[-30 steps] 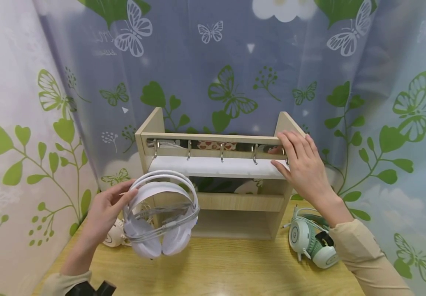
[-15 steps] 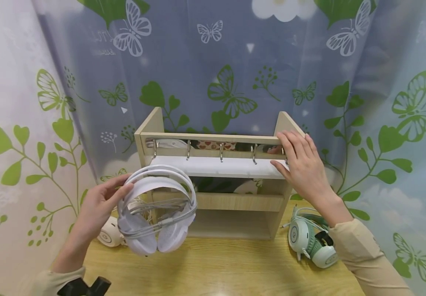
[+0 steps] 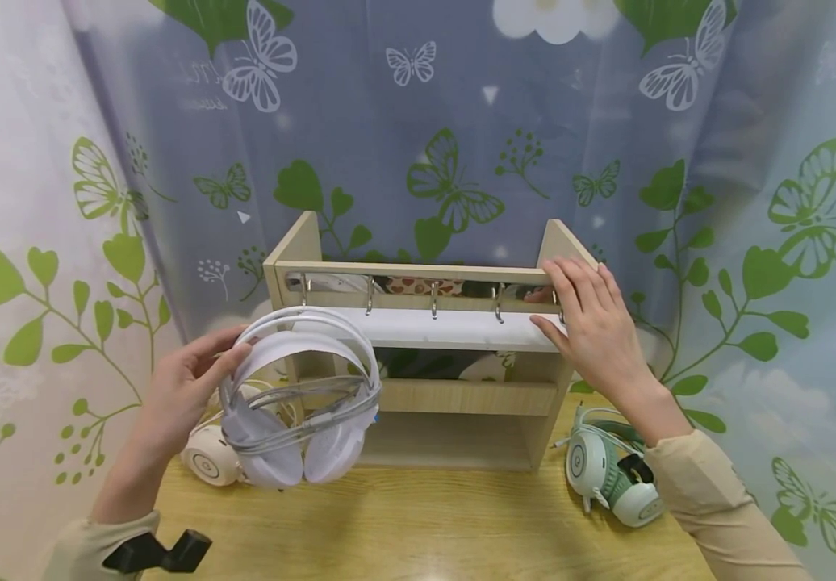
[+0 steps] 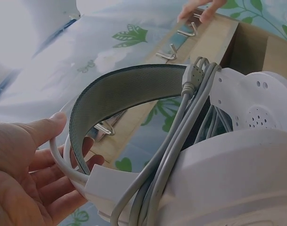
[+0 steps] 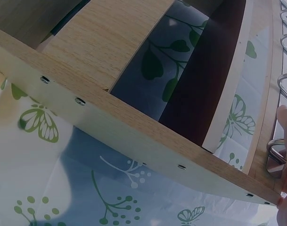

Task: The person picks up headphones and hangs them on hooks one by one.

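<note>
My left hand (image 3: 178,395) pinches the headband of white over-ear headphones (image 3: 338,448) between thumb and fingers, at the band's left side. Grey cable is wound around the headphones' middle, seen close up in the left wrist view. They hang in the air before the left part of a wooden shelf rack (image 3: 461,395). A row of metal hooks (image 3: 434,300) runs along the rack's top rail. My right hand (image 3: 599,331) rests on the rail's right end, fingers over the top edge and thumb below, covering part of the last hook.
White-and-green headphones (image 3: 607,476) lie on the wooden table (image 3: 432,524) right of the rack. Cream headphones (image 3: 211,456) lie at the left, partly hidden behind the held pair. A patterned curtain (image 3: 360,105) hangs behind and at both sides.
My left hand has moved the white headphones up and slightly left, so their band now overlaps the white shelf's left end. My right hand has stayed on the rail.
</note>
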The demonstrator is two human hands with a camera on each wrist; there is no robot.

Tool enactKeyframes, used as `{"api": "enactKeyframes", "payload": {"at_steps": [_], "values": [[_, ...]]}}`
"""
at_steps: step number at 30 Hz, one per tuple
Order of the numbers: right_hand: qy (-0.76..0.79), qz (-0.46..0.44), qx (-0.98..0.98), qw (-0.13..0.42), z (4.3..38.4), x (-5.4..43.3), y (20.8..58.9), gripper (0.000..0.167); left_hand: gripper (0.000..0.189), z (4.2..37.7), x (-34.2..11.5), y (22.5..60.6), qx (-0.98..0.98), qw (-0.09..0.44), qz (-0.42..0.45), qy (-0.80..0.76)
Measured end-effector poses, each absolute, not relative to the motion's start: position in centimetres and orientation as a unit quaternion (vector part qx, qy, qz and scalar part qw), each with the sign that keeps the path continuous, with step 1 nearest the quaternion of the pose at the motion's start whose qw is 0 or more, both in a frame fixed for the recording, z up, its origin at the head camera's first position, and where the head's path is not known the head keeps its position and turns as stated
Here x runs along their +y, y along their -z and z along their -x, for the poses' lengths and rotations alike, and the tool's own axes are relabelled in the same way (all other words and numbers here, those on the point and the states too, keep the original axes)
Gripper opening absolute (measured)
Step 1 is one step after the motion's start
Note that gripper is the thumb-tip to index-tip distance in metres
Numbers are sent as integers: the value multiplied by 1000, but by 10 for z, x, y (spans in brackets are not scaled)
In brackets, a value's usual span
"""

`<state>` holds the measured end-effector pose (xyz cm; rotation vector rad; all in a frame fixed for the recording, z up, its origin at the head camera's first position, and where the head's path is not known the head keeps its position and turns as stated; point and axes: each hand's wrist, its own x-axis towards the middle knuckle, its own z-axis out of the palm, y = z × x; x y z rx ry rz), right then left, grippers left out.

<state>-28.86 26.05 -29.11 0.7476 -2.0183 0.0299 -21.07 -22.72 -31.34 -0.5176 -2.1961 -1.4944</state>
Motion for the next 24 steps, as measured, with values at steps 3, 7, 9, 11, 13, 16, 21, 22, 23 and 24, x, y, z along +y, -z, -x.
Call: {"api": "enactKeyframes", "payload": {"at_steps": [3,7,9,11,13,16,21,22,23,24], "values": [[-11,-305,-827,473,289,261,292,72,33,212,-229,311,-795,214,190,534],[-11,-304,-827,473,289,261,292,71,33,214,-230,309,-799,212,191,529],[-11,-303,-828,472,289,261,292,71,33,215,-230,308,-802,210,187,526],[-11,-303,-828,471,289,261,291,71,33,216,-231,308,-807,209,182,521],[-11,-303,-828,472,289,261,291,71,34,217,-231,308,-812,206,179,516],[-11,-303,-826,475,289,261,292,71,35,218,-232,308,-815,200,178,514],[-12,-305,-825,476,290,261,292,71,34,222,-234,310,-810,191,181,524],[-13,-305,-824,477,290,261,292,71,34,223,-234,310,-808,190,183,526],[-13,-305,-825,476,290,261,292,70,33,223,-235,311,-806,189,185,530],[-14,-305,-824,477,290,261,292,70,32,224,-235,311,-803,186,186,535]]}}
